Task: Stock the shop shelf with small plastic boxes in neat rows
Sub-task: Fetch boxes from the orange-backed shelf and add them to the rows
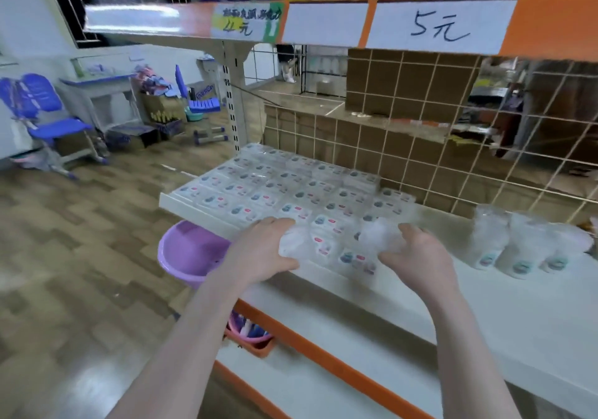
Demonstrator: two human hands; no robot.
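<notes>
The left hand (263, 250) and right hand (417, 253) each grip a clear box (293, 244) at the shelf (485, 305) front edge; a careless shove could skew the rows (275, 185) behind.

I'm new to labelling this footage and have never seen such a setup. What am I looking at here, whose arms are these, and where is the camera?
There is no machine here. A person wears one wide-angle camera on the head, looking forward and down, so the bare arms reaching in are their own. They stand at a white shop shelf with an orange edge. On its left part lie small plastic boxes, flat, in neat rows. To the right stand a few clear packs, upright. The left hand and right hand each have a grip on an end of a clear row of boxes at the front of the rows. The picture is blurred, so finer detail is unclear. Above, a handwritten price label sits on the upper shelf.
</notes>
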